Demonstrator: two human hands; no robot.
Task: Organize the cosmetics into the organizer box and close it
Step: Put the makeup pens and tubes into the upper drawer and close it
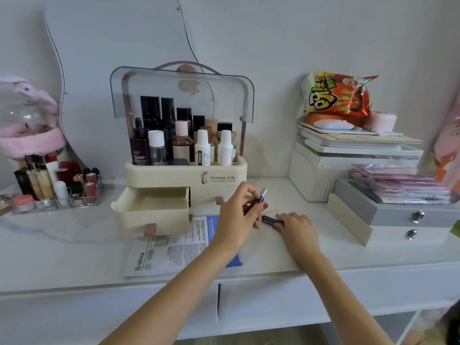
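A cream organizer box (185, 174) stands at the middle of the white vanity, its smoky lid (181, 92) flipped up and several bottles upright in the top tray. Its lower left drawer (150, 211) is pulled out and looks empty. My left hand (236, 217) is just right of the drawer, pinching a slim dark tube with a silver cap (260, 197) tilted upward. My right hand (296, 229) rests on the tabletop beside it, fingers closed on a dark pen-like cosmetic stick (271, 220) that lies flat.
A printed leaflet (174, 247) lies under the drawer front. A clear tray of lipsticks (57, 188) sits far left below a pink-trimmed globe. White storage boxes (353, 168), a snack bag (336, 95) and a grey jewellery case (408, 215) crowd the right side.
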